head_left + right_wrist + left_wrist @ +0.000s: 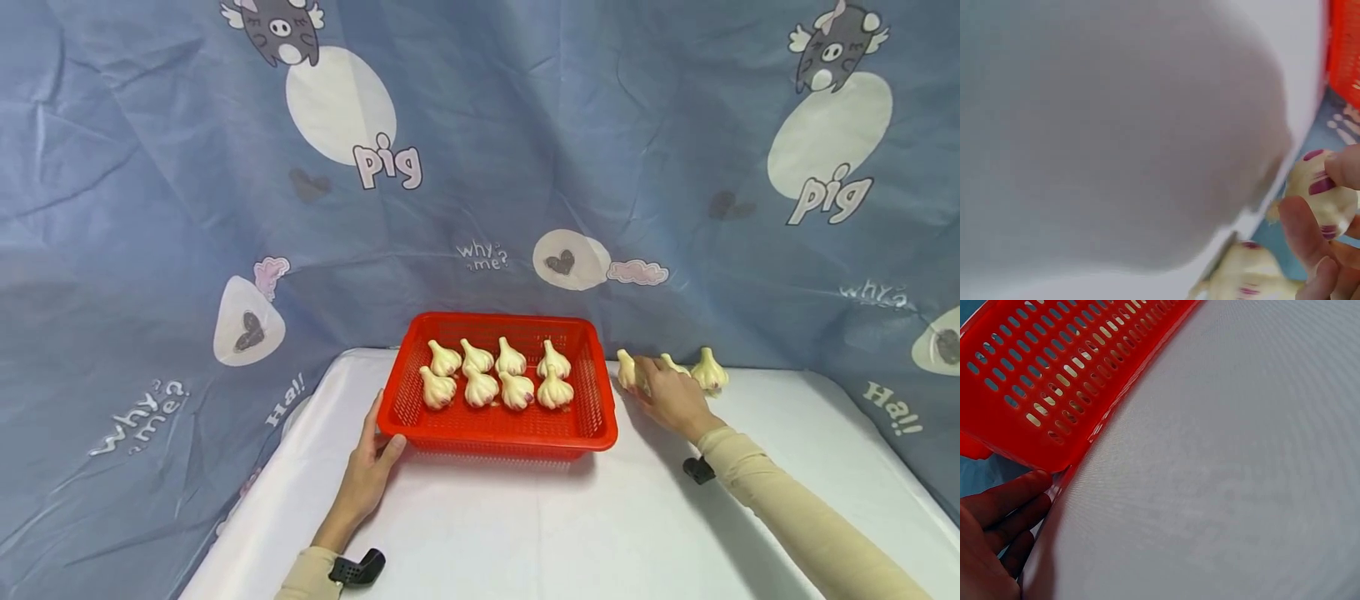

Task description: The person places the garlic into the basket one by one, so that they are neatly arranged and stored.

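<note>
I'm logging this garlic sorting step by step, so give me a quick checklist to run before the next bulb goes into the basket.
1. Left hand steadies the red basket at its near left corner: ok.
2. Right hand has a grip on a garlic bulb: ok, fingers pinch it in the right wrist view.
3. Free space in the basket in front of the eight bulbs: ok.
4. Other loose bulbs clear of the hand's path: cannot tell.
5. Basket flat on the white table: ok.

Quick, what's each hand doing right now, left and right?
Left hand: open, fingers straight against the red basket at its near left corner.
Right hand: fingers pinching a garlic bulb on the table beside the basket.
</note>
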{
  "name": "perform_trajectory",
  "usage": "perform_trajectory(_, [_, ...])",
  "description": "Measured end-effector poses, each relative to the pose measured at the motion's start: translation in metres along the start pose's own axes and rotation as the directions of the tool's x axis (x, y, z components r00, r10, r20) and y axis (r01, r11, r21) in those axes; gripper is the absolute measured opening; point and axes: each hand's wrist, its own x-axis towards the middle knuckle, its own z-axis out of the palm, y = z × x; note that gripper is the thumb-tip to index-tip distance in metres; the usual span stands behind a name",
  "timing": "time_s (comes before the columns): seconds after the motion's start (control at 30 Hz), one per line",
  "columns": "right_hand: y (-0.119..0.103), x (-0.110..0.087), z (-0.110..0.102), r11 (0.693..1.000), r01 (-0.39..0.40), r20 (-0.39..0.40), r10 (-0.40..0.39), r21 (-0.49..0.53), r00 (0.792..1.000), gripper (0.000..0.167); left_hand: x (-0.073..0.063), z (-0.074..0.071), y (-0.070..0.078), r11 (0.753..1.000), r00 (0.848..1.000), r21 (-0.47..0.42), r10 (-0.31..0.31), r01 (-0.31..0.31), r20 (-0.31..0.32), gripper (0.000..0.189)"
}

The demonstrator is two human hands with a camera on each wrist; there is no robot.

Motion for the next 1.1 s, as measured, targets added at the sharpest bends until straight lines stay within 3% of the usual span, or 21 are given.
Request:
perform_trajectory(0.6, [-0.017,0.026,-0.052,0.994,0.088,0.048,-0.092,0.070,0.995,0.049,-0.003,0.001,0.003,1.000,1.000,0.004,0.005,-0.005,-0.013,0.081])
perform_trajectory(0.87, [-0.026,0.051,-0.087,0.996,0.090,0.126,-0.092,0.021,0.988,0.050,-0.003,0.000,0.003,1.000,1.000,0.006,0.013,-0.013,-0.016,0.082])
perform_trajectory(1.1, [-0.039,0.068,-0.099,0.989,0.143,0.115,-0.145,0.027,0.983,0.053,-0.001,0.001,0.001,1.000,1.000,0.014,0.002,-0.002,-0.020,0.081])
